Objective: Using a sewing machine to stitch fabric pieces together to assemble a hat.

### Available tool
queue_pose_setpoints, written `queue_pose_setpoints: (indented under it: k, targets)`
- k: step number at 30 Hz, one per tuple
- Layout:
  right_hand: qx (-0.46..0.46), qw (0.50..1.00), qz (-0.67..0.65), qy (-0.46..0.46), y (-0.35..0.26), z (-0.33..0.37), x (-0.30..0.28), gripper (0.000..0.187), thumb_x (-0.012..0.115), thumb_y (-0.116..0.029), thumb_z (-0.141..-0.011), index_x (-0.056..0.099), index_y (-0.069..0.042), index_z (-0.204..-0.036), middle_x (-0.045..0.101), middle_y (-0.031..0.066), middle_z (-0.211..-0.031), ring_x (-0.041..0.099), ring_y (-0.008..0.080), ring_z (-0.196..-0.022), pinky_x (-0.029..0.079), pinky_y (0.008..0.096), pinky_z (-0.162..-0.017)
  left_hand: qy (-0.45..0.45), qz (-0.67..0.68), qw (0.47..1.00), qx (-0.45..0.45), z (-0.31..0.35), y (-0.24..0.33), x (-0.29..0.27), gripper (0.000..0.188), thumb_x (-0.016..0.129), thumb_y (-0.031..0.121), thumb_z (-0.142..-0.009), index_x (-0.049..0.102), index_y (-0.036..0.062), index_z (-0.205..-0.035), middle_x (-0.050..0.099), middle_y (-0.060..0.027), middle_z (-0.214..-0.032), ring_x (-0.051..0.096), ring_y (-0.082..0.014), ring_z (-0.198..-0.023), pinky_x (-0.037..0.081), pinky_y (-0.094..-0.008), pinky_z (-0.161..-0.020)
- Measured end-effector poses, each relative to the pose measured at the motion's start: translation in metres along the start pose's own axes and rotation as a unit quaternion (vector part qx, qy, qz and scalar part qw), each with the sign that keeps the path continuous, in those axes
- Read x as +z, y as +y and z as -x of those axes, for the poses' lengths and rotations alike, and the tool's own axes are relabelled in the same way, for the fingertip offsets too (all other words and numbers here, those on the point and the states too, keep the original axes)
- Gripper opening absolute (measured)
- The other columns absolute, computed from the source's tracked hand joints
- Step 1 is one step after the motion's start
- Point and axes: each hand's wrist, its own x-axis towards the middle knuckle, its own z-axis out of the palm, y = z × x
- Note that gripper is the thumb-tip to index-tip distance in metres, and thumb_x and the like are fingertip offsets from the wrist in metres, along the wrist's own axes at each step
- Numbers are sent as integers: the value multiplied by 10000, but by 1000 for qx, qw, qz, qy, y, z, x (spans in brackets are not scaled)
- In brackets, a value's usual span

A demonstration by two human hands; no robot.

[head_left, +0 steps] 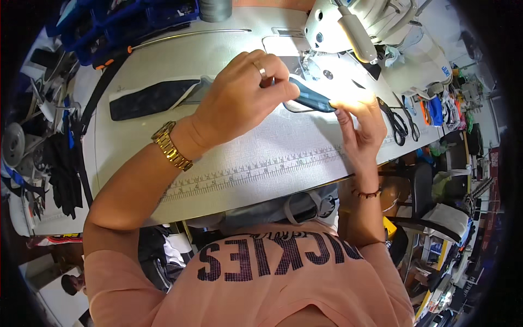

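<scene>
Your left hand [241, 97], wearing a gold-coloured ring and a gold-coloured link watch [172, 146], is above the centre of the frame, thumb and fingers drawn together on the left end of a narrow, dark blue-black fabric strip [311, 99]. Your right hand [366, 126], right of centre, pinches the strip's lower right end between thumb and fingers; glare washes out those fingertips. The strip slants between your two hands, just right of the upper centre.

At left centre, a long dark fabric panel with pale edging [155, 99] lies on the pale worktable [218, 150]. Its right end passes behind your left hand, so you cannot tell whether it joins the strip.

The white sewing machine [332, 24] fills the upper right, with a pale lamp [357, 35] in front of it. Black-handled scissors [399, 129] lie right of your right hand, and blue plastic bins [117, 27] occupy the upper left.
</scene>
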Motion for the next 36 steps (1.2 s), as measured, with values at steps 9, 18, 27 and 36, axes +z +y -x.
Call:
queue_pose_setpoints:
  k: [9, 18, 27, 36]
  targets:
    - [-283, 939, 106, -166, 70, -29, 14, 325, 730, -34, -686, 714, -123, -999, 662, 44, -994, 627, 244, -880, 502, 350, -771, -131, -151, 966, 165, 6, -12, 6, 71, 637, 119, -736, 602, 137, -795, 537, 42, -822, 523, -124, -832, 397, -288, -810]
    - [-62, 985, 13, -161, 66, -15, 10, 145, 655, -15, -824, 691, -24, -964, 653, 88, -947, 619, 183, -817, 493, 277, -710, -185, -87, 974, 97, 15, -9, 7, 127, 702, 124, -721, 656, 114, -839, 559, 19, -849, 508, -136, -807, 375, -309, -738]
    - [-29, 974, -59, -216, 48, -21, 17, 190, 657, -9, -815, 694, -48, -998, 605, 66, -887, 576, 169, -750, 468, 275, -657, -198, -63, 977, 55, 16, -4, 7, 167, 714, 185, -761, 677, 123, -911, 555, 9, -854, 518, -146, -821, 383, -314, -712]
    - [-64, 971, -21, -230, 46, -8, 17, 337, 649, 66, -788, 699, -83, -1087, 568, 62, -899, 571, 179, -770, 472, 285, -671, -219, -79, 970, 62, 13, -2, 9, 186, 710, 208, -780, 667, 141, -948, 524, 24, -845, 508, -138, -807, 380, -307, -702]
